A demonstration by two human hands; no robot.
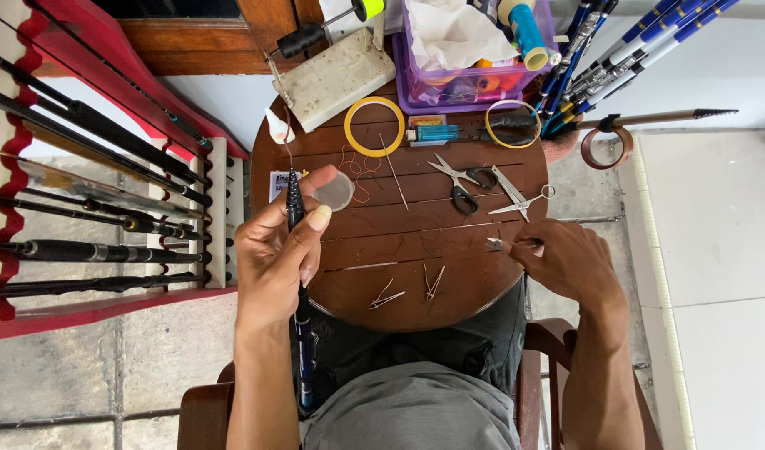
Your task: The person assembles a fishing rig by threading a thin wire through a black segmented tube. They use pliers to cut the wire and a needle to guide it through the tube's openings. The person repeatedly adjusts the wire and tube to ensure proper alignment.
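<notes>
1. The left hand [276, 250] holds a slim dark fishing rod section [296, 218] upright over the near left part of the round wooden bench [449, 275]. Its grip is narrow: thumb and fingers are pinched around the rod near its top end, and the lower length runs down past the wrist toward the lap.
2. The rod looks light, stiff and smooth, so I judge it may turn or slip in a loose pinch. It is best taken just below the tip end, where the left hand has it, so the fine tip is not bent.
3. A thin reddish thread [359, 171] runs from the rod top and loops loosely across the bench. It is soft, limp and easily snagged.
4. The right hand [565, 260] rests at the right edge of the bench, its grip closed on a small metal piece [495, 243] that pokes out from the fingertips. What the piece is, I cannot tell. It looks hard, light and small enough to drop.
5. Nearby on the bench lie black-handled scissors [464, 185], slim silver snips [520, 200], two small wire rod guides [409, 289], a yellow tape ring [374, 126] and a purple bin [474, 79] of spools.
6. A red rack [74, 308] on the left carries more rods.
</notes>
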